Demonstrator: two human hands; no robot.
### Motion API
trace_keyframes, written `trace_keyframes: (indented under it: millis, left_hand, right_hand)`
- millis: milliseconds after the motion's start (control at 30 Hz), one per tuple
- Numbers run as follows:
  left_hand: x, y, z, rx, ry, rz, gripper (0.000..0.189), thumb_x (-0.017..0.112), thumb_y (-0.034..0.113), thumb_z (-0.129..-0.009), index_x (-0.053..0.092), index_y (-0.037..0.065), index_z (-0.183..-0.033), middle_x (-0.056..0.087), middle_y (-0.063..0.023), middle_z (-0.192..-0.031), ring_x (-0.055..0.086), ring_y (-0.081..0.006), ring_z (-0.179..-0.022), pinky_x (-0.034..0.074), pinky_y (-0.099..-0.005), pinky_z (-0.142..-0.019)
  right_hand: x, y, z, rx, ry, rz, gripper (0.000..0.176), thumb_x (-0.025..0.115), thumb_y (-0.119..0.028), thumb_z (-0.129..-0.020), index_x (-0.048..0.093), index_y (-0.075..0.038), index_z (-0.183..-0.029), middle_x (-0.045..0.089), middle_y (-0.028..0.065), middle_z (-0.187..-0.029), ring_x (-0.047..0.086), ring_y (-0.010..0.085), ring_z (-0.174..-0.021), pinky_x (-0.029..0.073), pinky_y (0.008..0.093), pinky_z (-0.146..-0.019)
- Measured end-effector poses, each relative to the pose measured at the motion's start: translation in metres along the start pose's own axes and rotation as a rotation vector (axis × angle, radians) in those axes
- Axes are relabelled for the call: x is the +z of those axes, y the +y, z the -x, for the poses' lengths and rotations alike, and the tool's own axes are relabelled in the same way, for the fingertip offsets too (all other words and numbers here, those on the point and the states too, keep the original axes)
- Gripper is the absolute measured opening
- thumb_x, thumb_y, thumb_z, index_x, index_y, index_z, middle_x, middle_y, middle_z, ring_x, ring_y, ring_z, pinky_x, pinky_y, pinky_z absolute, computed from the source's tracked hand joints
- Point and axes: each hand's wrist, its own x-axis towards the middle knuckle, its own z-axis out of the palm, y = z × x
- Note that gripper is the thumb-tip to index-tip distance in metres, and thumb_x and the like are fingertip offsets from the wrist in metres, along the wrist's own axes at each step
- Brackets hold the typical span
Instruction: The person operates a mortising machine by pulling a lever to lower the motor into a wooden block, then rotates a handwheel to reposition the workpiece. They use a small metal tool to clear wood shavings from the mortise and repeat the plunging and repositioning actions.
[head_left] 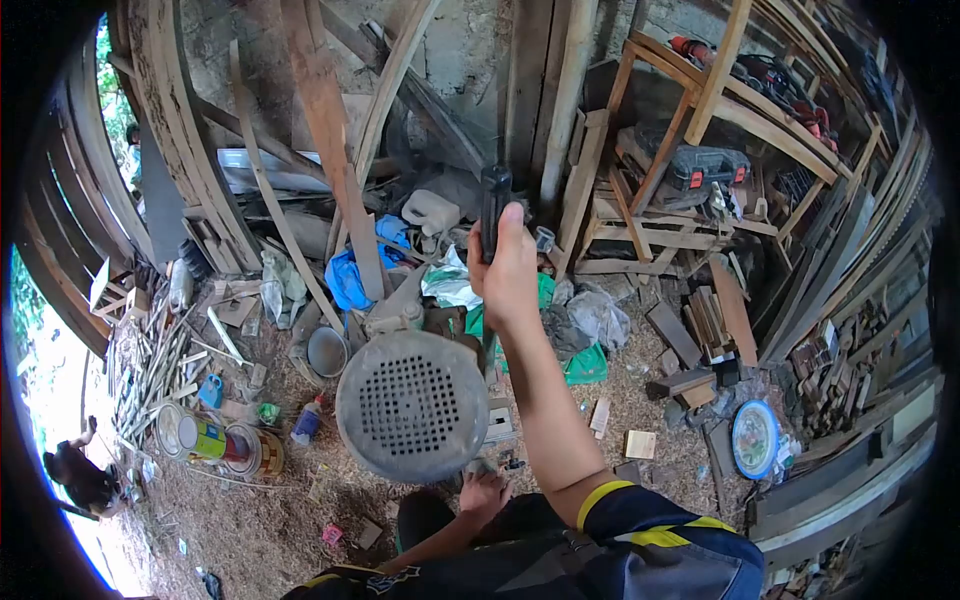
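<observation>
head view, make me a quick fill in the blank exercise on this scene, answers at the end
1. The left hand sits lower in the picture than the ____ hand.
2. The upright object held up in the air is coloured ____.
3. The round top of the grey stool is pierced by a grid of small ____.
4. The dark case on the wooden frame has two latches coloured ____.

Missing words: right; black; holes; red.
</observation>
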Motion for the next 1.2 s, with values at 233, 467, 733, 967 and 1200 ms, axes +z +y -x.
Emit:
trace_keyframes:
  millis: [233,467,733,967,1200]
  left_hand:
    - [-0.029,0.000,-0.021,0.308,-0.015,-0.076,0.039,0.068,0.045,-0.098,0.074,0.008,-0.090,0.067,-0.0106,-0.096,0.066,-0.0351,-0.091,0.053,-0.0473,-0.093]
    - [-0.002,-0.009,-0.016,0.154,-0.251,0.051,0.033,0.061,0.042,-0.102,0.078,0.014,-0.098,0.072,-0.0058,-0.105,0.064,-0.0299,-0.109,0.048,-0.0529,-0.102]
    - [-0.008,-0.010,-0.022,0.207,-0.156,0.105,0.032,0.064,0.040,-0.100,0.076,0.011,-0.092,0.072,-0.0059,-0.092,0.066,-0.0292,-0.101,0.052,-0.0499,-0.094]
    - [-0.012,-0.016,-0.019,0.298,-0.158,0.004,0.030,0.064,0.037,-0.099,0.076,0.011,-0.088,0.074,-0.0064,-0.094,0.066,-0.0296,-0.100,0.049,-0.0490,-0.099]
    - [-0.010,-0.022,-0.023,0.285,-0.132,-0.014,0.032,0.064,0.037,-0.097,0.076,0.011,-0.083,0.075,-0.0090,-0.089,0.068,-0.0319,-0.097,0.051,-0.0508,-0.095]
  right_hand:
    - [-0.007,0.007,-0.039,0.077,-0.113,-0.011,0.072,0.034,-0.070,-0.110,0.054,-0.008,-0.078,0.043,-0.0022,-0.054,0.034,0.0076,-0.041,0.024,0.0271,-0.040]
    - [-0.022,-0.002,0.022,-0.077,-0.106,-0.007,0.069,0.041,-0.064,-0.110,0.060,-0.002,-0.087,0.055,0.0006,-0.069,0.047,0.0080,-0.057,0.035,0.0252,-0.052]
    - [-0.026,0.000,0.024,-0.109,-0.185,-0.015,0.073,0.040,-0.068,-0.108,0.062,0.000,-0.092,0.054,-0.0003,-0.068,0.045,0.0079,-0.057,0.033,0.0270,-0.051]
    - [-0.024,0.002,0.040,-0.169,-0.108,0.028,0.081,0.038,-0.076,-0.105,0.061,0.001,-0.092,0.054,0.0005,-0.070,0.045,0.0074,-0.057,0.032,0.0261,-0.051]
    - [-0.020,-0.042,-0.011,-0.049,-0.435,-0.052,0.072,0.035,-0.062,-0.109,0.056,-0.002,-0.077,0.051,0.0029,-0.059,0.045,0.0109,-0.049,0.032,0.0287,-0.047]
